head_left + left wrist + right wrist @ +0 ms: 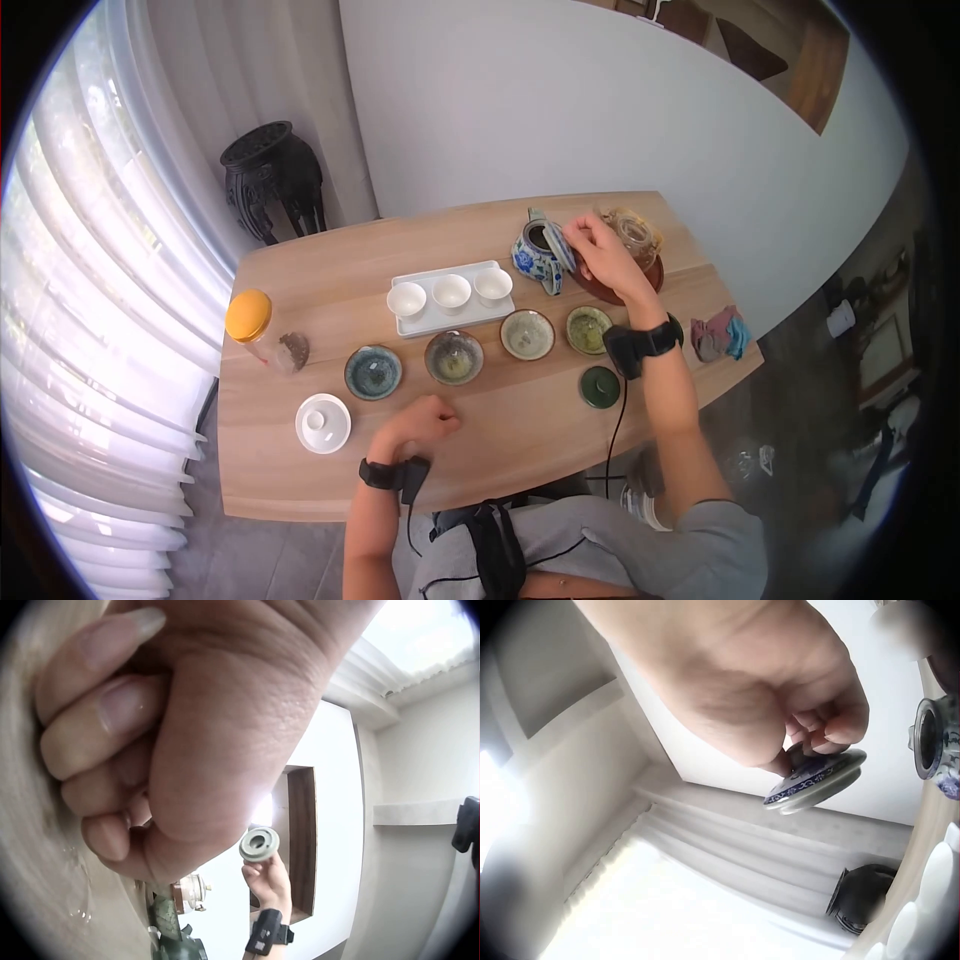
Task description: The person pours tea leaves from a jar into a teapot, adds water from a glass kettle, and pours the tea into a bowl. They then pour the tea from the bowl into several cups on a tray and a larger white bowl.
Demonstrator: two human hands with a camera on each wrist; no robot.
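1. Fingers (844, 724) of the right hand (603, 252) are drawn together with the thumb, pinching the top of a blue-and-white lid (817, 780).
2. That lid is tilted in the air, apart from the teapot (538, 252); the left wrist view shows its pale underside. From the head it lies just right of the pot's uncovered mouth.
3. The left hand (425, 418) rests on the wooden table (520, 430), its fingers curled in toward the palm.
4. Just ahead of the left hand is a brownish-grey bowl (454, 357), with a teal bowl (373, 373) to its left and a pale bowl (527, 334) and a green bowl (588, 330) to its right.
5. Behind these, three white cups (451, 293) stand in a row on a white tray (412, 327), left of the teapot.
6. Right of the teapot, near the right hand, a clear glass pot (635, 232) stands on a round brown tray (603, 293).
7. Farther left are a white lidded bowl (323, 424) and a yellow-topped jar (250, 316); a crumpled cloth (712, 340) lies at the right edge.
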